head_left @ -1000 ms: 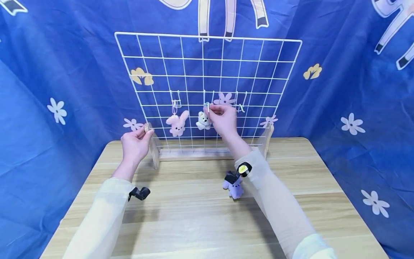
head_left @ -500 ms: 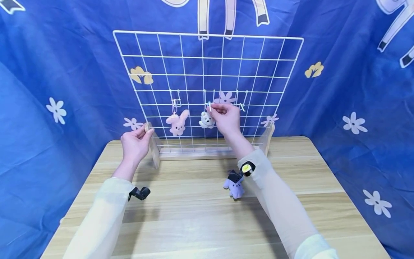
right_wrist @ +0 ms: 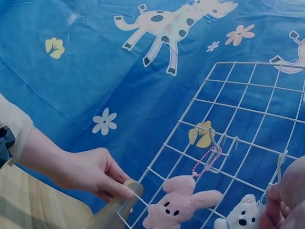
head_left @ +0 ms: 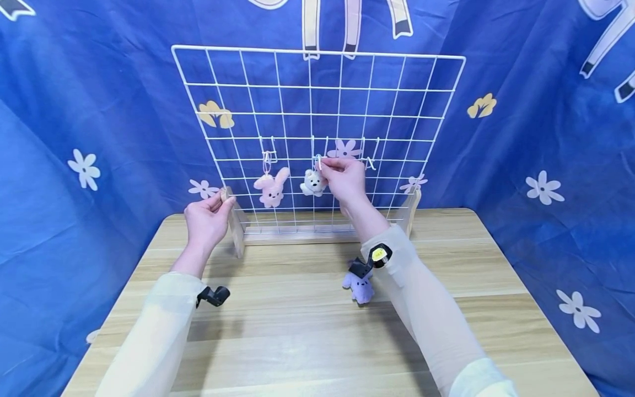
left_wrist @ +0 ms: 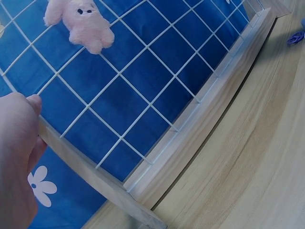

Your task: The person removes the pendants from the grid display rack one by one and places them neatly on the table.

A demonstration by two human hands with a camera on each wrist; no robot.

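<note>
- Head view: set above the desk's (head_left: 297, 342) near side, facing forward and down; the farthest of the three. Covers both far corners, the whole grid (head_left: 310, 86), left hand (head_left: 205, 220) and right hand (head_left: 345, 182).
- Left wrist view: set close, before the grid's left end, rolled well off level. Faces along the beam (left_wrist: 214, 105) toward its right end; desk surface at lower right.
- Right wrist view: set close behind the right hand, facing left across the grid; desk surface at lower left.
- Shared by all: left hand, left post (head_left: 235, 229), pink toy (head_left: 271, 190).
- Shared by head and right wrist: white toy (head_left: 312, 183).
</note>
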